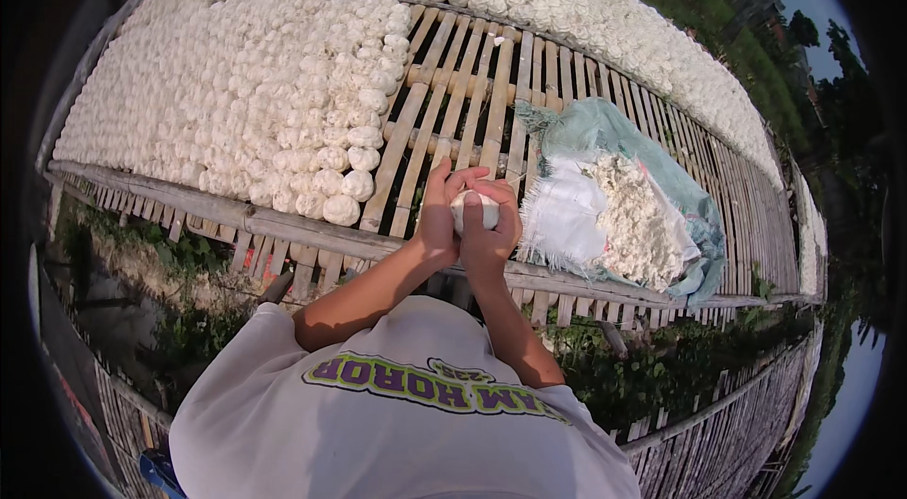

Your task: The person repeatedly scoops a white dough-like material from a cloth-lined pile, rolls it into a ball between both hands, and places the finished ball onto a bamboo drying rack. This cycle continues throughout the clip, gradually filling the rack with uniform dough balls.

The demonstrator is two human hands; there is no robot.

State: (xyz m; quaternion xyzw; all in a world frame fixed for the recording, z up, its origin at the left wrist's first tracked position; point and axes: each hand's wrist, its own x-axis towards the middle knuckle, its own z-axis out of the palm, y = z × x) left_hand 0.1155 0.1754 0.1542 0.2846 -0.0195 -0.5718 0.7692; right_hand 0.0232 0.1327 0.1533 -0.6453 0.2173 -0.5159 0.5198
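In the head view, the left hand (436,227) and right hand (491,232) are both closed around 1 white lump (475,209) over the bamboo slat rack (453,111), where a loosened squeeze could, I judge, drop it through the gaps between slats.

Open green-white woven sack (605,135), on bamboo rack (453,111), rt of hands

A small white dough ball (474,209), smooth and rounded, sits cupped between both hands, at six o'clock from the bare bamboo slats.
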